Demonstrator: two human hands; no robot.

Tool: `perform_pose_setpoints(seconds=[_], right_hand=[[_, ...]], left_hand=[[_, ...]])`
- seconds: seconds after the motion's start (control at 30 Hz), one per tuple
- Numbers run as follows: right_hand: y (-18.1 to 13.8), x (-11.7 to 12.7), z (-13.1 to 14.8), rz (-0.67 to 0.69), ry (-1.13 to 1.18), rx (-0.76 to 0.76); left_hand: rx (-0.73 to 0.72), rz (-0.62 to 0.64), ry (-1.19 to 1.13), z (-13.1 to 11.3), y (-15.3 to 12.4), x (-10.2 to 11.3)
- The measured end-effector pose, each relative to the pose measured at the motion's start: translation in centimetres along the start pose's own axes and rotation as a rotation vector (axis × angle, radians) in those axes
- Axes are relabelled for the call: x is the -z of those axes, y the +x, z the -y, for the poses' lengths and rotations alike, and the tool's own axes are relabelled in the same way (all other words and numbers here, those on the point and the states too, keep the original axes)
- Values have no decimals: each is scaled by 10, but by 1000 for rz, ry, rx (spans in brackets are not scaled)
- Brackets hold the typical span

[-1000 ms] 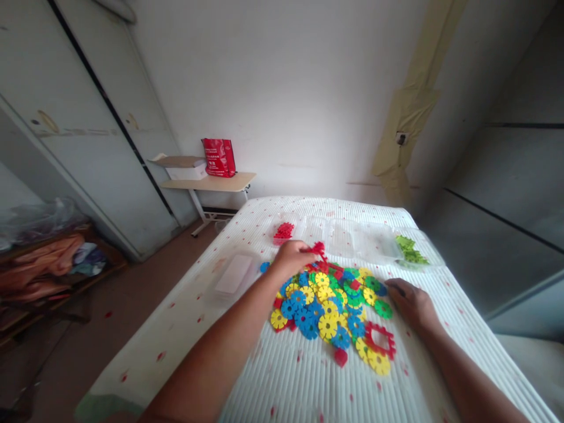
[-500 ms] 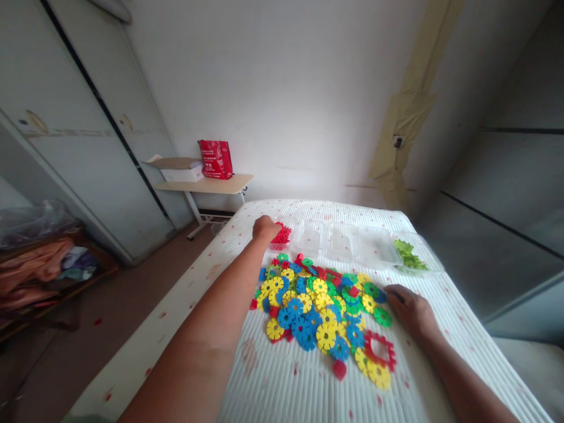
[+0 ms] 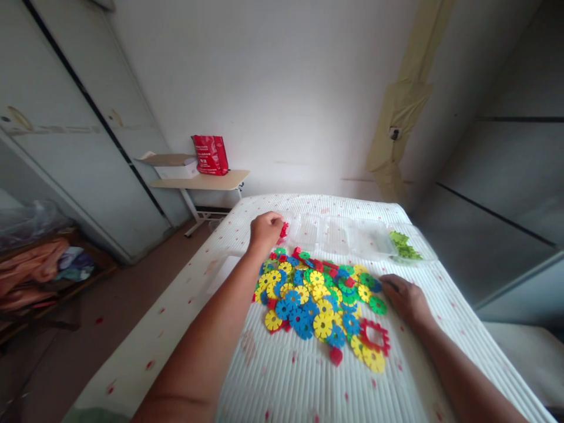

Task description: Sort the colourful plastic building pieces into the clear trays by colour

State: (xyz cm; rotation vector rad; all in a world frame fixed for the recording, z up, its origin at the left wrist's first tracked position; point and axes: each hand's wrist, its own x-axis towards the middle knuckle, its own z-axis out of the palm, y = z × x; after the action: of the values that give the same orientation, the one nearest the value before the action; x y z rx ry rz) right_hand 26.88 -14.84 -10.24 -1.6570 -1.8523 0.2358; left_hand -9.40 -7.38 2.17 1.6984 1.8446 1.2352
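My left hand [image 3: 265,228] is over the clear box of small red pieces [image 3: 283,231] at the far left of the bed, its fingers drawn together. What they hold, if anything, is hidden. On the right, my right hand [image 3: 404,295] rests on the sheet, thumb and fingers slightly apart, fingertips beside a blue disc at the pile's edge. Between my arms lies a loose pile of notched plastic discs [image 3: 324,325] in yellow, blue and green. Mixed among them are red blocks, and a red square frame [image 3: 375,337] sits at the near right.
Beyond the pile stands a row of clear plastic boxes [image 3: 337,236]; the rightmost holds green pieces [image 3: 404,245]. A white lid-like sheet [image 3: 224,273] is partly behind my left forearm. A small table [image 3: 211,181] with a red bag [image 3: 210,155] and a carton [image 3: 176,169] stands far left.
My left hand has turned and now covers more of the red pieces. My right hand stays beside the pile. The view has shifted slightly, and the white sheet by my left forearm now shows.
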Motion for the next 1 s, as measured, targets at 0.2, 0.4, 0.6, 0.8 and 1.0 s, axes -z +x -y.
perform_pose_setpoints(seconds=[0.2, 0.4, 0.6, 0.8, 1.0], right_hand=[[0, 1, 3, 10, -34, -8], [1, 1, 4, -13, -34, -5], [1, 1, 4, -8, -27, -10], [1, 1, 1, -18, -21, 6], [1, 2, 3, 0, -5, 17]], left_hand=[[-270, 280, -95, -29, -110, -27], [-602, 644, 51, -41, -181, -76], [-762, 729, 258, -45, -186, -107], [-732, 695, 260, -40, -188, -116], [-656, 468, 196, -45, -165, -101]])
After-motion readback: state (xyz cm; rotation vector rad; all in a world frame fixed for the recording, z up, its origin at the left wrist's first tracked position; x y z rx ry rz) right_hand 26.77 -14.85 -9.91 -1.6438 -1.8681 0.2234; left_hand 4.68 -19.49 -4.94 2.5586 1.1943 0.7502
